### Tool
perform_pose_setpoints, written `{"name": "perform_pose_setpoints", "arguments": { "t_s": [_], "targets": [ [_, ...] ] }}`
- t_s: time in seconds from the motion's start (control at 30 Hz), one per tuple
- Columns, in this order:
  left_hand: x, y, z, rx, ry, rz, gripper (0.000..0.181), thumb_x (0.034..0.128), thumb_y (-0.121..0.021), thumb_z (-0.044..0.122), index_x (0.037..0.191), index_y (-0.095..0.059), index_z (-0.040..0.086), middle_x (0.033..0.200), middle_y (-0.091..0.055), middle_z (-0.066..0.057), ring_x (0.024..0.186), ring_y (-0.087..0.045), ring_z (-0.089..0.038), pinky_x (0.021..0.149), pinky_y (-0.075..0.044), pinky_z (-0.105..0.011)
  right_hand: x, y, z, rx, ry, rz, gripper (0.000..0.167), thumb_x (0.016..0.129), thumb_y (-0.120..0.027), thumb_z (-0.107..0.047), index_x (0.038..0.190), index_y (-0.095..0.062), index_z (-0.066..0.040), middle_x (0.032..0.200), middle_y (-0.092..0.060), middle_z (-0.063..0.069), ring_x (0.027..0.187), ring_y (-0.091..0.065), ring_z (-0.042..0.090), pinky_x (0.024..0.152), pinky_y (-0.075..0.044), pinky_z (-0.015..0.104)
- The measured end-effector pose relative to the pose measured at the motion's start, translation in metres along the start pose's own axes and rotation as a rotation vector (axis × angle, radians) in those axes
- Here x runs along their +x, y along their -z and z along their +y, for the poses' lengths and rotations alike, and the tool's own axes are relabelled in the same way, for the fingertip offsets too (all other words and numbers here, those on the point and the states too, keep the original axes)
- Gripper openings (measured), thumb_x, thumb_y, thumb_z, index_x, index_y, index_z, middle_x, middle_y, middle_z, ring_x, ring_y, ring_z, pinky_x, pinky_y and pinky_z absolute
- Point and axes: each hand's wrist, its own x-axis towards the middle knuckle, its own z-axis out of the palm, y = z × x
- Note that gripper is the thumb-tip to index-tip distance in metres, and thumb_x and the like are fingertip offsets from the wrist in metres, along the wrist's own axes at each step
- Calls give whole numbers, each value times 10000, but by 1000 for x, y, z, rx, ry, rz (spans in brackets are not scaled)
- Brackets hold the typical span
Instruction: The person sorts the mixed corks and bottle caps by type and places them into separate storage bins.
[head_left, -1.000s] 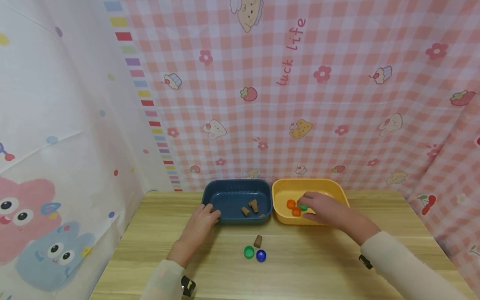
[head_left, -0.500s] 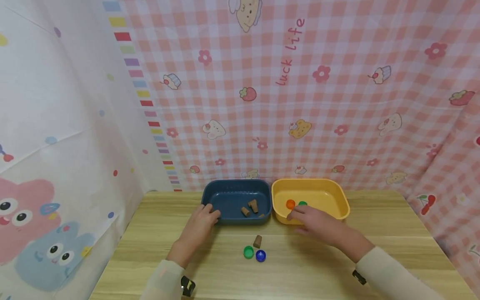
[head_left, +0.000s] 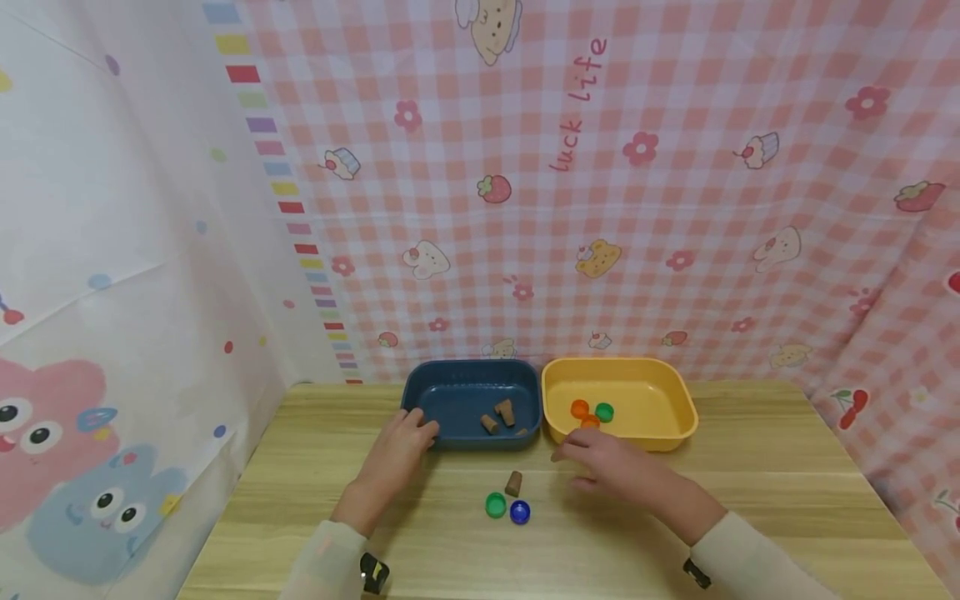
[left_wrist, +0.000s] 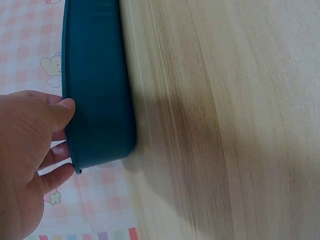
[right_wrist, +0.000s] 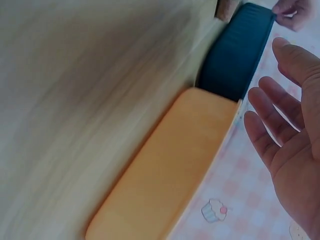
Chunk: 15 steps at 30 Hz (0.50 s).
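My left hand [head_left: 397, 454] holds the front left rim of a dark blue plastic basin [head_left: 450, 404]; in the left wrist view its thumb [left_wrist: 62, 112] presses the outer wall and the other fingers lie behind the rim. Corks [head_left: 506, 412] lie inside at the basin's right. My right hand [head_left: 618, 467] hovers before the yellow basin [head_left: 648, 404], holding nothing, its fingers apart and slightly bent in the right wrist view. Two orange bottle caps [head_left: 580, 408] and a green cap [head_left: 604, 412] sit in the yellow basin.
On the wooden table [head_left: 600, 554], a single cork [head_left: 513, 482] lies in front of the basins, close to another green cap [head_left: 495, 504] and a blue cap [head_left: 520, 512]. A checked cloth [head_left: 465, 225] hangs right behind the basins.
My right hand has come out of the yellow basin, leaving the green cap beside the orange ones, and moved left and toward me over the table. My left hand stays on the blue basin.
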Motion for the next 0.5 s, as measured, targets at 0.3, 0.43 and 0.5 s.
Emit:
{"name": "perform_pose_setpoints", "arguments": {
  "t_s": [0.3,0.43,0.5],
  "targets": [
    [-1,-3,-1,4,7,-14,118,858,-825,108,886,-712,123,795,-558,-43,691,-471,-221,660,-429,-338,9,-19,-14,2,66,14,352,913,-797,-242,1245,-698,-177,1203,-663,-12,1064,-622,132,936,-556,317],
    [-1,-4,-2,4,1,-9,137,861,-827,119,859,-690,133,784,-543,-37,690,-474,-223,662,-424,-340,13,-25,-21,35,60,-5,352,921,-784,-267,1250,-702,-174,1224,-657,1,1090,-619,141,939,-555,320],
    [-1,-4,-3,7,-1,-10,147,866,-824,126,847,-678,138,779,-535,-33,690,-471,-220,664,-418,-338,15,-29,-23,43,66,-1,358,921,-785,-293,1249,-707,-176,1219,-657,-2,1081,-620,132,933,-555,315]
  ]
}}
